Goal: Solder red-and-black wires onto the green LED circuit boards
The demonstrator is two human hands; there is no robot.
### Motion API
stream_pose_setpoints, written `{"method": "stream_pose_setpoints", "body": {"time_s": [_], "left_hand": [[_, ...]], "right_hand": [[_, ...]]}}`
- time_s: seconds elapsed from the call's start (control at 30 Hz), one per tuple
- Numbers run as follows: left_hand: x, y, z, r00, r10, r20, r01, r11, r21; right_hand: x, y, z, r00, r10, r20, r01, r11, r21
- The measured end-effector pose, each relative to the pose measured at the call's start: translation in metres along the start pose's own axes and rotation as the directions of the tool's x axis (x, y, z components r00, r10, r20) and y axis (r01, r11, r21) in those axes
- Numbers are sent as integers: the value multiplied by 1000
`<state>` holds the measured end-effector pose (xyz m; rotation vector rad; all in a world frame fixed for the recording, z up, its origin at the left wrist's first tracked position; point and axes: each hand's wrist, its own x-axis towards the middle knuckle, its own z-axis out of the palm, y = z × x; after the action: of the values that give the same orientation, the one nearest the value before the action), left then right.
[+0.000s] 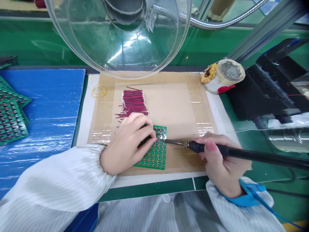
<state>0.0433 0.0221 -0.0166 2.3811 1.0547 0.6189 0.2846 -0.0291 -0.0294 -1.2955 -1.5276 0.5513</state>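
My left hand [130, 141] rests on a green circuit board panel [155, 154] on the brown work mat [183, 106], its fingertips pinched at the board's upper edge; what they pinch is too small to tell. My right hand [220, 164] grips a black soldering iron [241, 153], whose metal tip touches the board right at the left fingertips. A bundle of short red and black wires [133, 102] lies just beyond the left hand.
A clear dome hood [120, 35] hangs over the mat's far edge. Blue sheet [48, 106] with more green boards [11, 112] lies left. A solder sponge holder [223, 75], a black unit [267, 87] and a yellow rubber band [98, 91] sit around.
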Motion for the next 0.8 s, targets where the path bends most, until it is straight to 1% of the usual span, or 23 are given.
{"method": "stream_pose_setpoints", "body": {"time_s": [0.13,0.27,0.33,0.43,0.57,0.7,0.8], "left_hand": [[0,1,0,1000,-23,4,23,1000,-3],[1,2,0,999,-43,15,43,999,-1],[2,3,-1,998,-52,26,52,999,6],[3,4,-3,997,-62,46,61,998,15],[5,4,-6,995,-69,76,68,998,20],[10,5,-10,988,-90,123,89,996,20],[13,7,-12,981,-124,149,121,992,30]], "right_hand": [[0,-1,-1,1000,-1,24,2,999,-37],[0,-2,0,999,-6,46,6,1000,-18],[0,-1,2,1000,-20,4,20,1000,5],[0,0,5,995,-48,-89,50,998,28],[0,1,6,993,-42,-113,43,999,10],[-1,2,3,997,-34,-76,36,999,14],[0,2,0,1000,-22,-1,22,1000,18]]}}
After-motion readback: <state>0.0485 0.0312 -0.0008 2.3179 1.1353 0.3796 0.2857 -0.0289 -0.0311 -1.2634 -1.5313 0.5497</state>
